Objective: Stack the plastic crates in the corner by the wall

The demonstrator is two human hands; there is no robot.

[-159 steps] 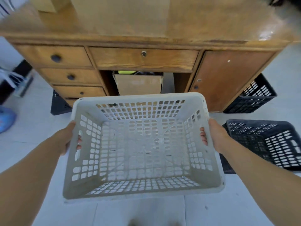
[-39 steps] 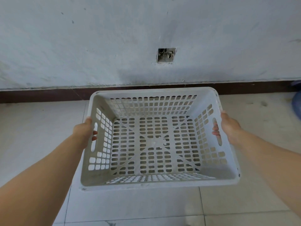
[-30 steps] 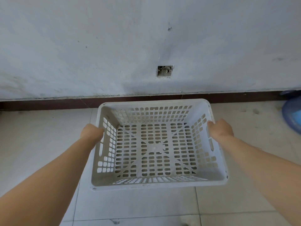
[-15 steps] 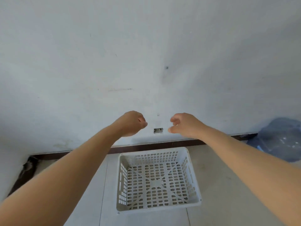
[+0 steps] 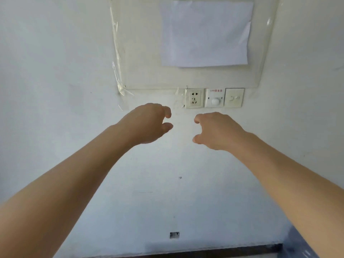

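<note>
Left hand (image 5: 149, 123), right hand (image 5: 217, 131) raised before wall (image 5: 55, 71), just below socket (image 5: 194, 98); each grip loose, fingers half-curled, holding nothing. Crates out of view. Likely step: fetch next crate. Take both side handles, keep level, nest squarely by wall.

White wall (image 5: 55, 71) with taped paper (image 5: 204, 34), a socket (image 5: 194, 98) (switches (image 5: 224, 97) beside it), dark skirting (image 5: 214, 251).

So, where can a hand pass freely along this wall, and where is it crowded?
Free: bare wall below the left hand and right hand, down to the small metal plate; also left of the plastic sheet. Crowded: socket, knob panel, switch in a row just above the hands. No floor shows.
</note>
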